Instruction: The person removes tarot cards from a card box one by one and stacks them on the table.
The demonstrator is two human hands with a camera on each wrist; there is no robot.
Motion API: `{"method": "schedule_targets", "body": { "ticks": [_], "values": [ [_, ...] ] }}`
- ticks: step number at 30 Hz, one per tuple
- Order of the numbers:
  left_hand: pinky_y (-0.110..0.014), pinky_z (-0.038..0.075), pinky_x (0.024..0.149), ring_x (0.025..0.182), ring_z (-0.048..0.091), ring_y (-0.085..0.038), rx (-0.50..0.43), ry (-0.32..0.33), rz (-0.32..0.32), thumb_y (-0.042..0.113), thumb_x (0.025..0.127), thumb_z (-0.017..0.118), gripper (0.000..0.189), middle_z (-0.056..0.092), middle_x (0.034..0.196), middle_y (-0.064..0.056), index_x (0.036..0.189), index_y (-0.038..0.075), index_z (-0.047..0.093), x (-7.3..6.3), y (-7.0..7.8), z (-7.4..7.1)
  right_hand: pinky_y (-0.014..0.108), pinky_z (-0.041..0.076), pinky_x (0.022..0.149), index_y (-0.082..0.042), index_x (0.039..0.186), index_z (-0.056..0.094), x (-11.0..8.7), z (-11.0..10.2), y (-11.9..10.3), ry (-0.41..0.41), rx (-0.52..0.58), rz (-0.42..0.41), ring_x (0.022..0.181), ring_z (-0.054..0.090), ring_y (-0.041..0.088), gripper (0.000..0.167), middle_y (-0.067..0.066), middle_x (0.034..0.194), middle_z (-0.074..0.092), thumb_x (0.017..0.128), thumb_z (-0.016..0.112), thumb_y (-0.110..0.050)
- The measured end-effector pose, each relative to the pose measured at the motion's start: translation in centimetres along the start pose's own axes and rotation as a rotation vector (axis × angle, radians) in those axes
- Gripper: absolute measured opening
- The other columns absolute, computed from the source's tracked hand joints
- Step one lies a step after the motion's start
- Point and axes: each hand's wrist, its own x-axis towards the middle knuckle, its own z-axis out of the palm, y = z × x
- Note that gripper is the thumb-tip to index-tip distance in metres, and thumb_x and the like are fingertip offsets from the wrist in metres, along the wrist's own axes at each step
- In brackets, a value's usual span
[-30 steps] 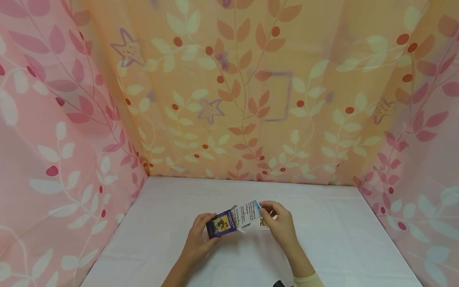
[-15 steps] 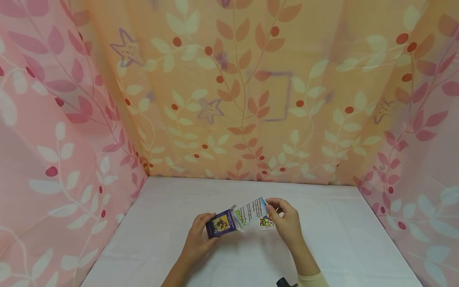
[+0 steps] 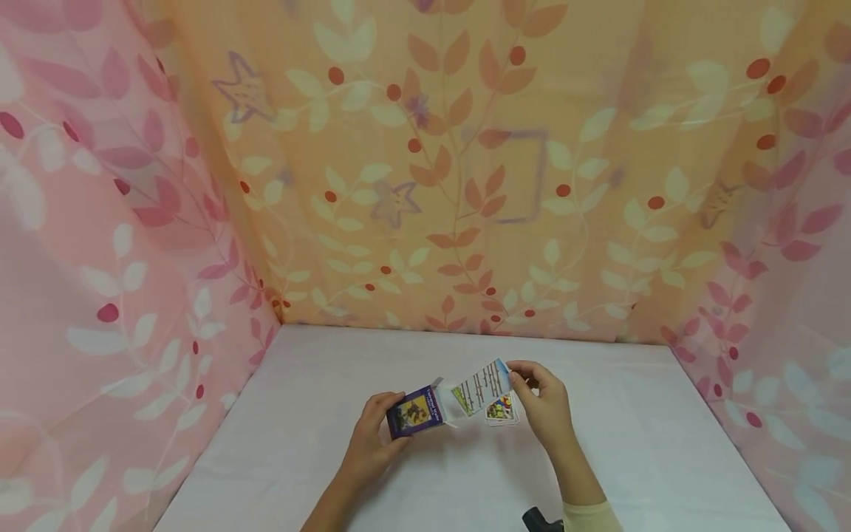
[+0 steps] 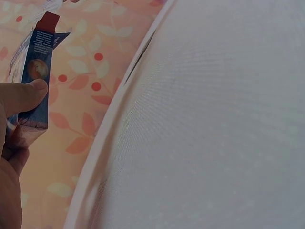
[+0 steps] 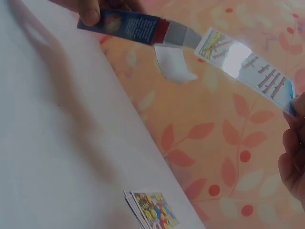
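Note:
In the head view my left hand (image 3: pixel 374 443) grips a small dark blue tarot card box (image 3: pixel 414 412) with a yellow picture on its front. The box's end flaps stand open toward the right. My right hand (image 3: pixel 544 403) pinches the far end of a tarot card (image 3: pixel 482 387) printed with slanting brown rods on pale blue. In the right wrist view the card (image 5: pixel 262 74) is apart from the box (image 5: pixel 126 26), just beyond its pale flap. Below the card, a small stack of colourful cards (image 3: pixel 501 411) lies on the table, partly overlapped by it.
White cloth covers the table (image 3: pixel 319 377). Patterned curtains (image 3: pixel 372 148) rise behind it and at both sides. A black object (image 3: pixel 540 519) shows by the right sleeve (image 3: pixel 592 517) at the bottom edge.
My right hand has drawn the card to the right, fully out of the box. The left hand keeps hold of the box almost in place. More of the card stack shows.

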Motion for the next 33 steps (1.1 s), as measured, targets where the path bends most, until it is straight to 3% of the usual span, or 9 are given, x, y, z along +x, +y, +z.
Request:
{"method": "schedule_targets", "body": {
  "ticks": [6,16,26,33],
  "values": [
    [-0.045,0.045,0.116,0.132,0.053,-0.014,-0.008,-0.012,-0.02,0.004,0.068,0.094,0.083,0.053,0.137,0.01,0.142,0.018,0.058,0.1,0.1,0.1,0.018,0.047,0.072,-0.011,0.109,0.074,1.0,-0.7,0.6,-0.018,-0.043,-0.047,0.083,0.058,0.011,0.013,0.002,0.096,0.074,0.096,0.071,-0.009],
    [-0.044,0.044,0.116,0.132,0.054,-0.014,0.0,-0.01,-0.036,0.006,0.068,0.095,0.082,0.053,0.137,0.01,0.141,0.016,0.058,0.0,0.2,0.1,0.021,0.049,0.07,-0.013,0.107,0.075,2.8,-1.2,2.5,-0.081,-0.15,-0.122,0.083,0.057,0.012,0.012,0.0,0.1,0.072,0.097,0.07,-0.009],
    [-0.044,0.044,0.116,0.132,0.054,-0.014,-0.004,-0.02,-0.037,0.006,0.069,0.094,0.082,0.053,0.137,0.01,0.142,0.018,0.057,0.1,0.3,0.1,0.025,0.048,0.073,-0.014,0.107,0.074,3.9,-1.2,4.3,-0.171,-0.2,-0.021,0.088,0.056,0.015,0.011,0.002,0.101,0.071,0.099,0.068,-0.012],
    [-0.044,0.046,0.115,0.131,0.054,-0.013,0.005,-0.006,-0.025,0.008,0.068,0.095,0.086,0.053,0.137,0.011,0.142,0.03,0.055,0.0,0.0,0.2,0.029,0.048,0.076,-0.014,0.108,0.074,4.9,-0.9,5.4,-0.252,-0.201,0.01,0.091,0.057,0.018,0.011,0.001,0.099,0.069,0.1,0.065,-0.012]
  ]
}}
